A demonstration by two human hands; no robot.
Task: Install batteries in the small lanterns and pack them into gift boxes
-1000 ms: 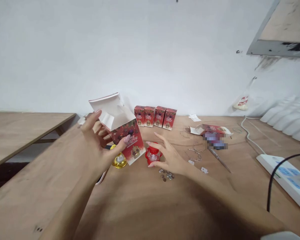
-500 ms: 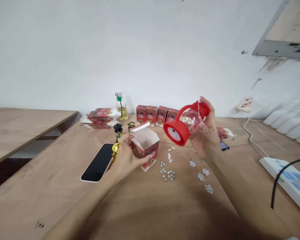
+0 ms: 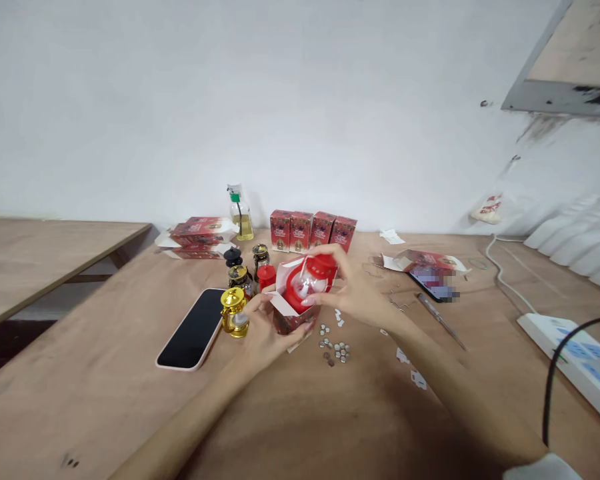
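Observation:
My left hand point(image 3: 267, 327) is wrapped round an open red printed cardboard box point(image 3: 287, 323), tilted with its mouth toward the right. In my right hand point(image 3: 337, 287) is a small red lantern point(image 3: 309, 283) with a clear body, gripped at its top end. The lantern's base sits in the mouth of the box, between the raised white flaps. Beside my left hand stand a gold lantern point(image 3: 235, 312), a second red lantern point(image 3: 267, 276) and darker lanterns point(image 3: 240, 277). Button cells point(image 3: 341, 351) lie loose just below the box.
A black-screened phone point(image 3: 193, 330) lies at left. Closed red boxes point(image 3: 301, 231) line the wall near a bottle of yellow liquid point(image 3: 242, 220). Flattened boxes point(image 3: 200, 232) are stacked at left. At right are a screwdriver point(image 3: 441, 320), another phone point(image 3: 434, 285) and a power strip point(image 3: 575, 360).
My right hand has brought the red lantern left and down, from beside the box into its mouth. My left hand keeps its hold on the box. The screwdriver at right has come into view.

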